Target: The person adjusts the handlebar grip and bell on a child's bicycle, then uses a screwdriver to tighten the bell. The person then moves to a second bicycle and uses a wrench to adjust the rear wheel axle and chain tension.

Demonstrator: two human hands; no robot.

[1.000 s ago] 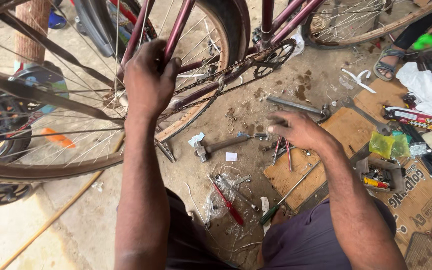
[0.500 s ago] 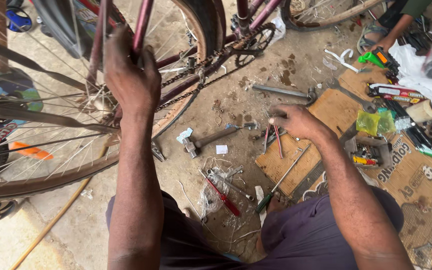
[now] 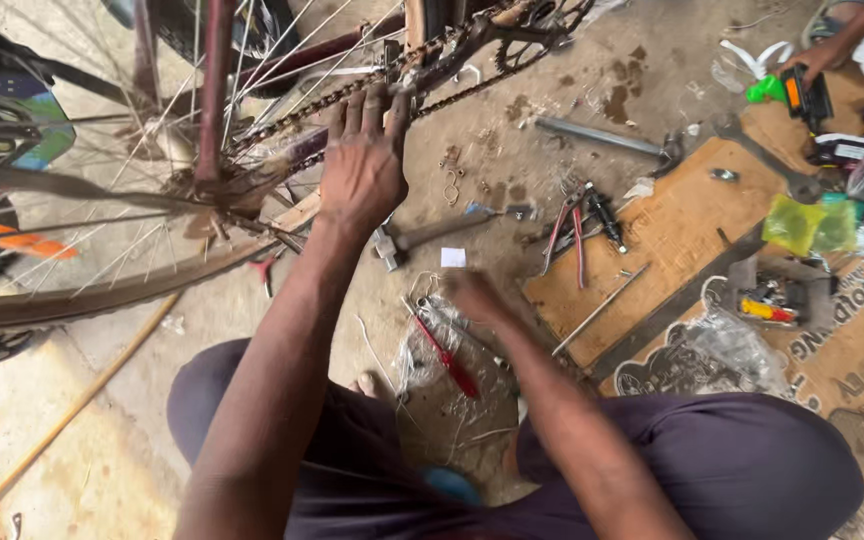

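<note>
- Bicycle [image 3: 212,150], one, maroon-framed, stands on the concrete floor [image 3: 572,90] at upper left; its spoked rear wheel [image 3: 82,290] and chain [image 3: 352,85] sit right under the left hand. The view has swung since a second ago, so the wheel now lies further left.
- Left hand [image 3: 364,165] has let go of the frame tube it gripped a moment ago and now lies flat, fingers spread, against the chain by the stay; that reads as steadying the drivetrain rather than holding the frame.
- Right hand [image 3: 472,295] has come away from the cardboard sheet [image 3: 672,230] and drawn in toward the knees; blurred, so whether it is open or closed cannot be told.
- Hammer [image 3: 422,238], one, lies between both hands.
- Red-handled screwdriver [image 3: 449,360], one, lies just beside the right hand.
- Pliers [image 3: 577,225], two pairs, rest on the cardboard's edge.
</note>
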